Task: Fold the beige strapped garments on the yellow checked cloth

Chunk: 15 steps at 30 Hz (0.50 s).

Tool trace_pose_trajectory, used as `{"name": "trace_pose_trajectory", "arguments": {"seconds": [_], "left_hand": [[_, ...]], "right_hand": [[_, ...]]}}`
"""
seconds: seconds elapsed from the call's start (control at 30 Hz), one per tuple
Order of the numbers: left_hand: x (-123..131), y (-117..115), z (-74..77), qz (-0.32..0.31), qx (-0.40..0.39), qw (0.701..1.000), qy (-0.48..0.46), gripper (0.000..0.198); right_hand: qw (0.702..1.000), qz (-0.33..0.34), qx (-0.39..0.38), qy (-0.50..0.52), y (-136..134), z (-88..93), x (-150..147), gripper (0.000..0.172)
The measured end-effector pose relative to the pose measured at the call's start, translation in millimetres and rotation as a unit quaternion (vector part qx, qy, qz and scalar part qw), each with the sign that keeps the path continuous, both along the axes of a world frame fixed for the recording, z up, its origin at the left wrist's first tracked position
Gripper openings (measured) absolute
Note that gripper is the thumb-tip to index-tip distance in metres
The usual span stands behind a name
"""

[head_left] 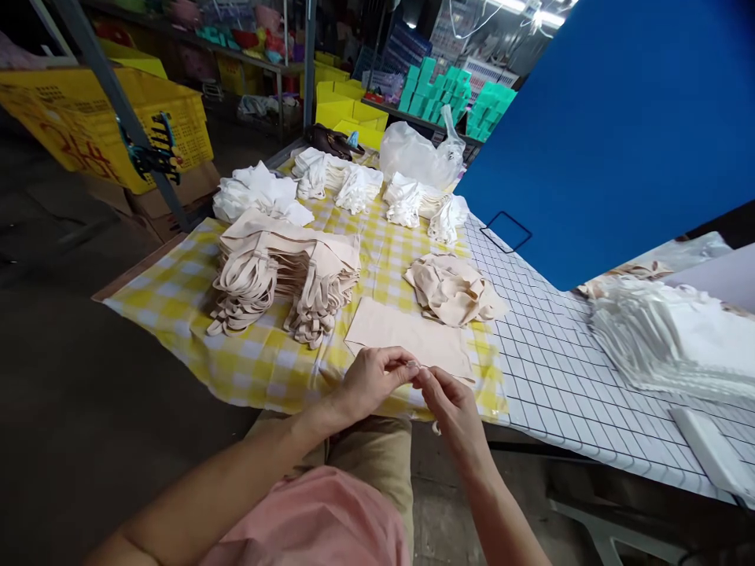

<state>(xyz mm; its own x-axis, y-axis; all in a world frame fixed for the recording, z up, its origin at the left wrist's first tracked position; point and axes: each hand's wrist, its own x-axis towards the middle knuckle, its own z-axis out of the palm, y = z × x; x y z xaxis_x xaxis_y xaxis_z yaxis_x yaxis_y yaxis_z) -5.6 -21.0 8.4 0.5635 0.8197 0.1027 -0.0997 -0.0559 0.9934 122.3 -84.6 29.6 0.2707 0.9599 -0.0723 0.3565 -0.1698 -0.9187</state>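
Beige cloth (406, 328) lies flat near the front edge of the surface (548, 354), on a yellow checked cover (171, 275), just past the hands. Far left, a yellow basket (171, 118) stands beside the surface. Next come a heap of white cloth (256, 192) and, closer in, a big stack of beige cloths (289, 236) with loops hanging down the front. The left hand (369, 385) pinches a thin pale strip (423, 366) in its fingertips. The right hand (454, 409) pinches it too, touching the left; the strip is too small to see well. Behind the right hand sits a crumpled beige pile (454, 289). Farther right are a big blue board (613, 126) and a stack of white cloth (666, 334).
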Motion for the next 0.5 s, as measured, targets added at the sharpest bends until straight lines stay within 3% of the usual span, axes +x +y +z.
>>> {"name": "trace_pose_trajectory", "arguments": {"seconds": [0.33,0.5], "left_hand": [[-2,7,-7.9,0.056,-0.130,0.989,-0.031,0.019],[-6,11,-9.1,0.035,-0.169,0.985,-0.002,0.020]], "right_hand": [[1.000,-0.004,-0.015,-0.004,0,-7.6,-8,0.039],[0.998,0.003,-0.019,-0.054,-2,-13.4,-3,0.039]]}}
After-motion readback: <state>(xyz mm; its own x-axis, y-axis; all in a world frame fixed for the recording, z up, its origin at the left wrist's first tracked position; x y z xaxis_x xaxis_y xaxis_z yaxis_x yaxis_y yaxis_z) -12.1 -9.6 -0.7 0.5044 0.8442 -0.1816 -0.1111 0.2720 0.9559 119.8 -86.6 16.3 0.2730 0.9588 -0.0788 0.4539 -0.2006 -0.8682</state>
